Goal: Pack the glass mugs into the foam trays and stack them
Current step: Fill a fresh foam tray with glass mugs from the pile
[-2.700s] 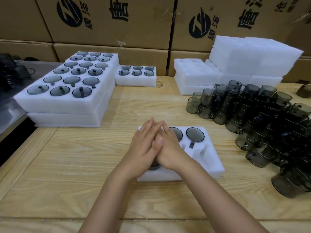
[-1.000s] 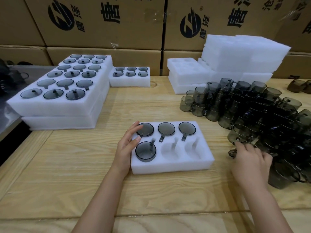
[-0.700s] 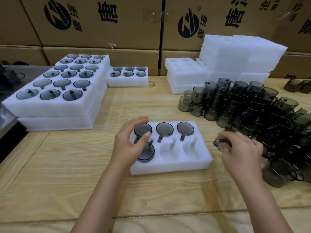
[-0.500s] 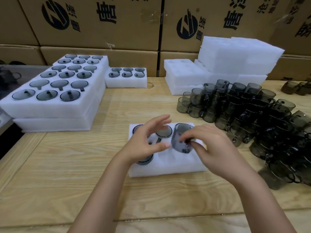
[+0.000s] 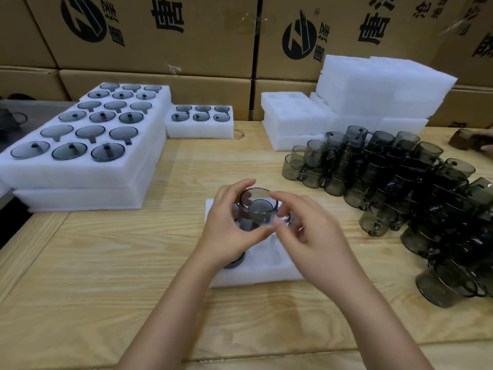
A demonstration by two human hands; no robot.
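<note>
Here, left hand (image 5: 226, 232) and right hand (image 5: 313, 237) both grip a glass mug (image 5: 258, 208); cartons (image 5: 186, 49) behind read "唐".

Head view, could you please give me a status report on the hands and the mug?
Left hand grips glass mug, right hand pinches its rim. Mug held above foam tray, not yet seated. Tray pockets mostly hidden by both hands.

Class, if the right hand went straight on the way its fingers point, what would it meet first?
The glass mug that the left hand grips; the right hand may already touch it.
</note>
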